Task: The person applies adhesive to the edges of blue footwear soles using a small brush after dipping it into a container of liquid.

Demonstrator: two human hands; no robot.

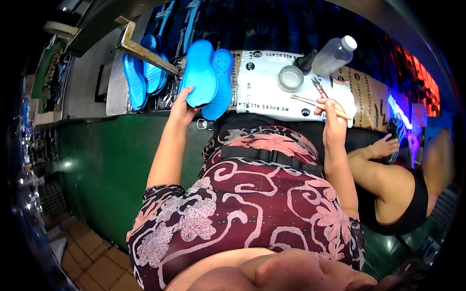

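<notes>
My left hand [183,108] is closed on the heel end of a bright blue shoe sole [200,72]. Beside and partly beneath it lies another blue sole [223,89] with small holes near its top. Between the fingers of my right hand [333,116] is a thin brush [305,100], its bristles pointing left over a white printed sheet [262,92]. Just beyond the brush tip stands a round open jar [291,78] with something pale inside. A small red-handled tool [319,88] rests between the jar and my right hand.
Behind the jar are a dark small bottle [307,62] and a translucent bottle [335,56] with a white cap. More blue soles [133,80] lie at left, under an angled metal bar [145,52]. A co-worker's arm and hand [384,147] are close on my right.
</notes>
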